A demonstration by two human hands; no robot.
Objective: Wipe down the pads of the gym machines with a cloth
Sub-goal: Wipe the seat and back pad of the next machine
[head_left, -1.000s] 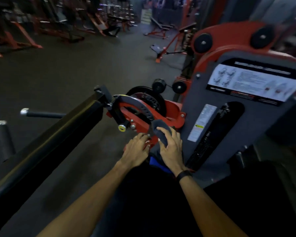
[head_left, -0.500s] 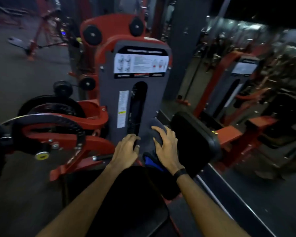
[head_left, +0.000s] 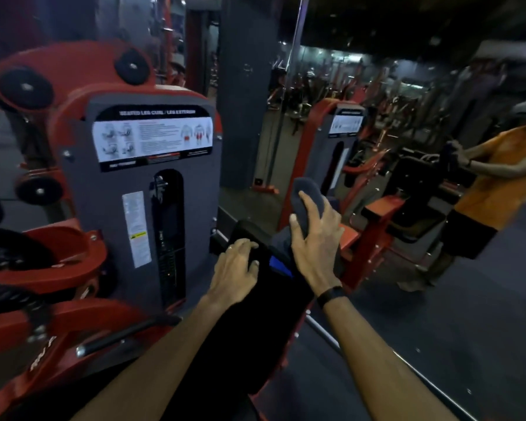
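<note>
A dark grey cloth point(head_left: 308, 197) is held in my right hand point(head_left: 315, 238), which grips it just above the far end of a black machine pad point(head_left: 249, 323). The cloth's upper end sticks up past my fingers. My left hand point(head_left: 236, 270) rests on the pad's top left edge with its fingers bent over it. A bit of blue point(head_left: 278, 264) shows between my hands. The pad runs from the hands toward me between my forearms.
The grey and red weight-stack housing point(head_left: 140, 214) of a seated leg curl machine stands close on the left, its red frame point(head_left: 58, 323) below. A wall mirror point(head_left: 407, 177) on the right reflects the machine and a person in an orange shirt.
My view has swung further right toward the mirror. My right hand has lifted the cloth up off the pad, and my left hand has settled onto the pad's edge.
</note>
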